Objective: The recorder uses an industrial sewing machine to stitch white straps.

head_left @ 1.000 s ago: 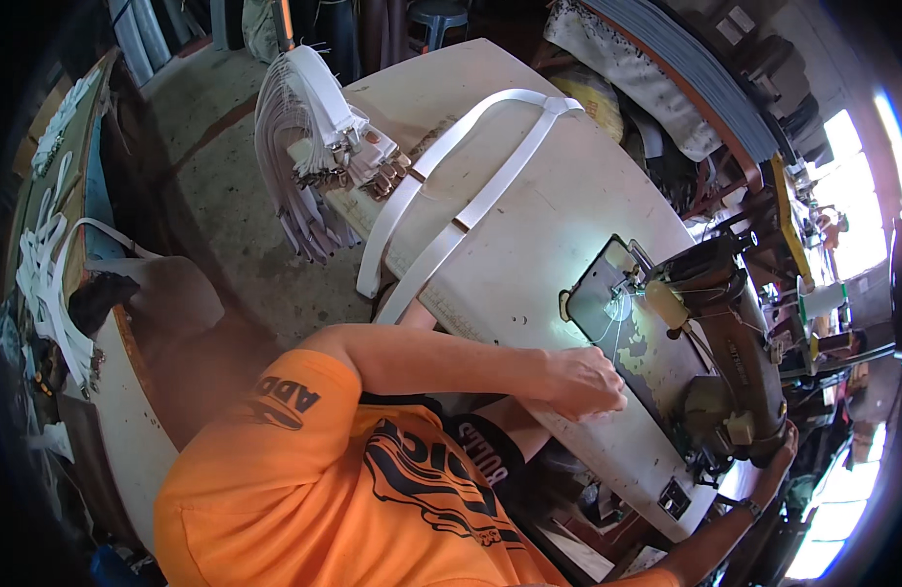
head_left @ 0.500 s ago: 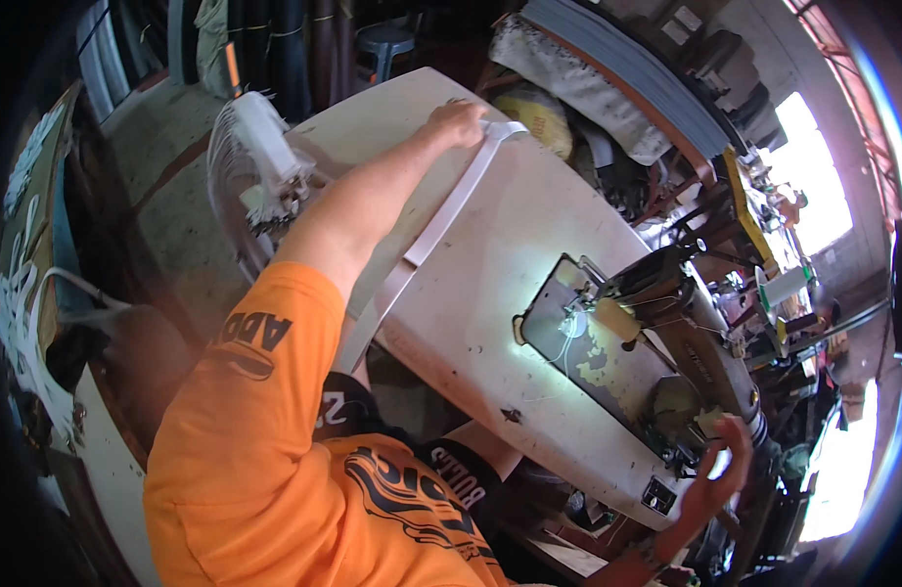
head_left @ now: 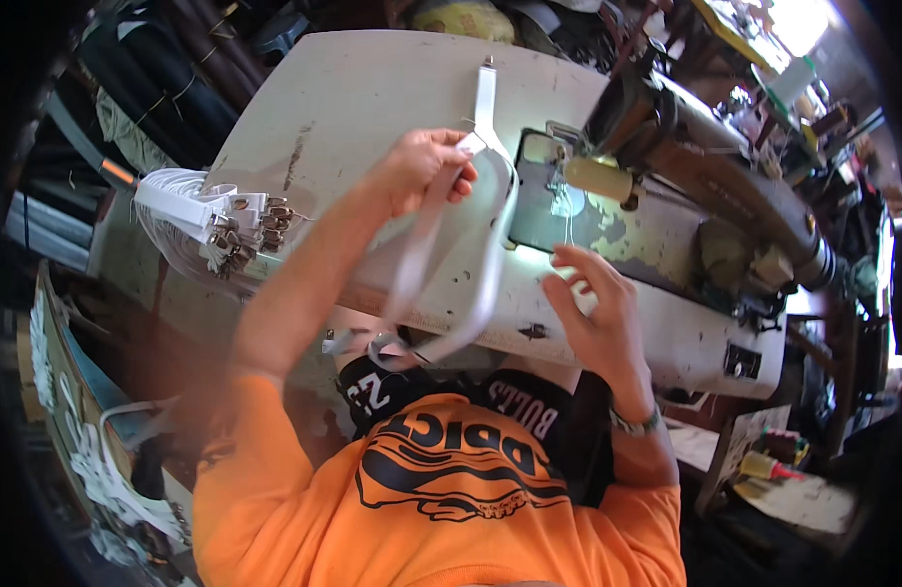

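Note:
My left hand (head_left: 433, 168) pinches a pair of white elastic suspenders (head_left: 485, 103) near the point where the straps meet in a Y. One short strap end with a metal clip lies toward the far side of the table. Two long straps hang toward me over the near table edge, blurred by motion, with clips near my lap. My right hand (head_left: 600, 318) holds nothing; its fingers are apart, just in front of the sewing machine's metal plate (head_left: 539, 220). The sewing machine (head_left: 715, 166) stands to the right with its lamp lit around the needle.
A bundle of white straps with metal clips (head_left: 192, 210) rests on the left edge of the pale sewing table (head_left: 363, 78). More white straps (head_left: 118, 479) hang at the lower left. Dark rolls (head_left: 167, 78) stand at the back left. A yellow sack (head_left: 466, 22) lies behind the table.
My left hand has come back from the table's far edge toward the middle, bringing the suspenders along. My right hand has moved left from beside the machine's right end. The view has turned.

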`<state>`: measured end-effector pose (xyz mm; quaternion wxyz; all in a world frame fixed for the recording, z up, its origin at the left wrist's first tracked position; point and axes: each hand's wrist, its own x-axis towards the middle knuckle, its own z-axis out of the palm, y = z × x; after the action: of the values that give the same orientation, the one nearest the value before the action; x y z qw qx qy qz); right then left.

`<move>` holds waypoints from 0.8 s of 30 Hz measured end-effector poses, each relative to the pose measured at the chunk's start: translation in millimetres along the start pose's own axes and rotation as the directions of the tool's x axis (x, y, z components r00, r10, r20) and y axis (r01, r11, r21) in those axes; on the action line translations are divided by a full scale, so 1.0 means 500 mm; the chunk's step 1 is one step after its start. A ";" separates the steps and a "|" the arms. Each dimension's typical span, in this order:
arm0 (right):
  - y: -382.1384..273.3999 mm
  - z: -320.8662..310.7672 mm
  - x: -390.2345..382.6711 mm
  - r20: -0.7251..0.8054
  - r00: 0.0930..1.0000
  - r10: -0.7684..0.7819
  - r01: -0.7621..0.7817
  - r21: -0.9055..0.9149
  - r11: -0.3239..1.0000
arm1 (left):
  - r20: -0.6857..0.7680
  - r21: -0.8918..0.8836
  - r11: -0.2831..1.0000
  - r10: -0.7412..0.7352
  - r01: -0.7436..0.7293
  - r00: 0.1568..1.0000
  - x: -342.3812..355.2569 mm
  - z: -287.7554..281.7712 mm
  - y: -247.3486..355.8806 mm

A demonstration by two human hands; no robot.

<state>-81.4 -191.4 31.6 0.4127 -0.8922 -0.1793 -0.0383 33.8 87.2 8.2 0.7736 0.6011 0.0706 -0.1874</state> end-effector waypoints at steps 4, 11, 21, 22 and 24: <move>-0.001 0.088 0.033 -0.121 0.991 0.053 -0.071 -0.149 0.986 | 0.090 -0.385 0.923 0.057 -0.018 0.994 -0.068 0.088 -0.097; 0.051 0.057 0.011 -0.085 0.993 -0.076 0.067 -0.097 0.993 | -0.043 0.103 0.988 0.118 -0.113 0.992 -0.115 0.110 -0.090; 0.070 -0.012 0.019 0.021 0.993 -0.113 0.114 -0.231 0.966 | 0.469 0.828 0.055 0.474 -0.557 0.745 -0.059 0.102 -0.095; 0.070 -0.013 0.016 0.043 0.995 -0.087 0.094 -0.212 0.973 | 0.468 0.828 0.063 0.469 -0.557 0.749 -0.055 0.099 -0.096; 0.087 -0.006 0.021 0.026 0.995 -0.096 0.099 -0.208 0.973 | 0.486 0.792 0.091 0.505 -0.604 0.713 -0.042 0.098 -0.089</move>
<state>-56.3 -216.3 4.4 0.3130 -0.9210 -0.2211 -0.0703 -7.9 35.3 -12.0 0.3073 0.8945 -0.3130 0.0867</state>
